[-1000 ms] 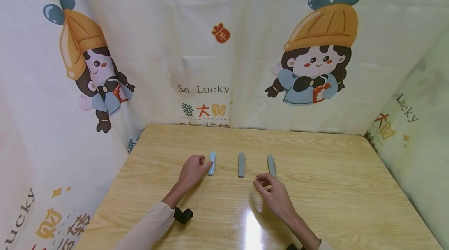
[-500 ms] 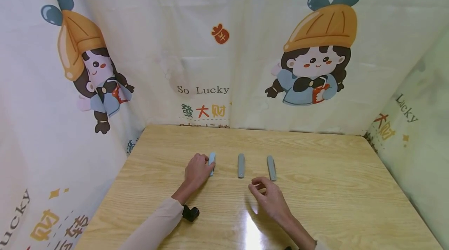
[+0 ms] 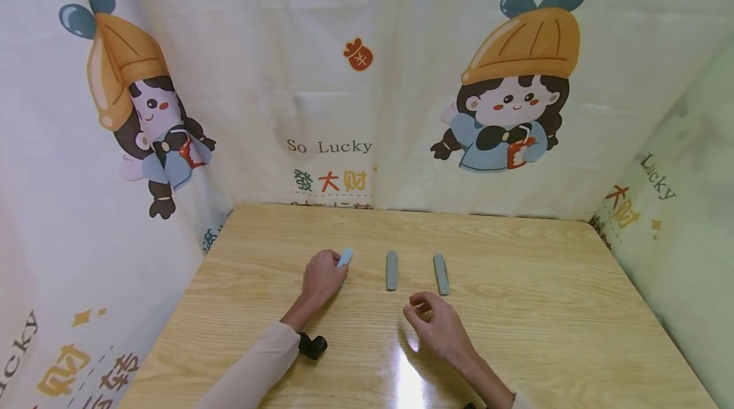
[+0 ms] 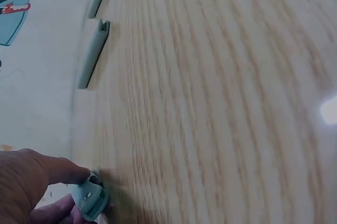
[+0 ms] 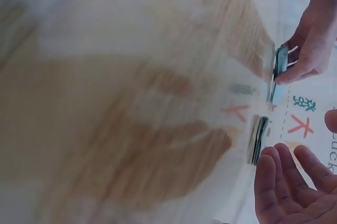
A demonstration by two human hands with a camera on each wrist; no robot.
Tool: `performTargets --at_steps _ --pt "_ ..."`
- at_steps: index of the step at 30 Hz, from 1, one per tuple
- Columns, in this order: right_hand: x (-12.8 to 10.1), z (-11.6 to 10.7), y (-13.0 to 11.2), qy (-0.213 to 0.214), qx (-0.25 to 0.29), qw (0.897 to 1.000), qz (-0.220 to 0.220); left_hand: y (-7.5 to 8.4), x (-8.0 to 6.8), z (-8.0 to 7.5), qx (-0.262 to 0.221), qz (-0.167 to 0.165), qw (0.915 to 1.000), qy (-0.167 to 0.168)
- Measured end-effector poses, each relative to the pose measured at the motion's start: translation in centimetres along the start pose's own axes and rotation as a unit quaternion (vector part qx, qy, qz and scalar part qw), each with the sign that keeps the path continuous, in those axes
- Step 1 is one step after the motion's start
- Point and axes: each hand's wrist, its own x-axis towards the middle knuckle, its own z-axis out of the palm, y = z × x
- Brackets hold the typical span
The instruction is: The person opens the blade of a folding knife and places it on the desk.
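Blue clip (image 4: 89, 200) shows pinched only from left hand's (image 3: 322, 278) wrist.

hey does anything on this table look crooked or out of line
Yes. The light blue clip at the left of the row is tipped up off the wooden table, pinched in the left hand. The two grey clips lie flat, roughly parallel. The right hand holds nothing.

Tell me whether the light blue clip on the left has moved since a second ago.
Yes. The left hand has lifted the light blue clip at its near end; beside the flat middle clip, it now tilts.
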Motion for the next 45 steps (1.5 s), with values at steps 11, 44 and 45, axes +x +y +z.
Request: performTargets --at_steps 11,44,45 --pt "-0.1 0.4 0.3 -0.017 -0.021 1.000 -0.006 -0.1 -0.2 -0.2 -0.055 -0.003 0.9985 -0.001" --pt "0.6 0.3 0.3 -0.036 0.018 0.999 -0.005 1.2 -1.4 -2.1 -0.264 -0.039 0.9594 -0.092" --pt "0.6 0.3 0.3 -0.036 0.020 0.999 -0.006 1.3 -1.5 -2.1 -0.268 -0.039 0.9578 -0.095"
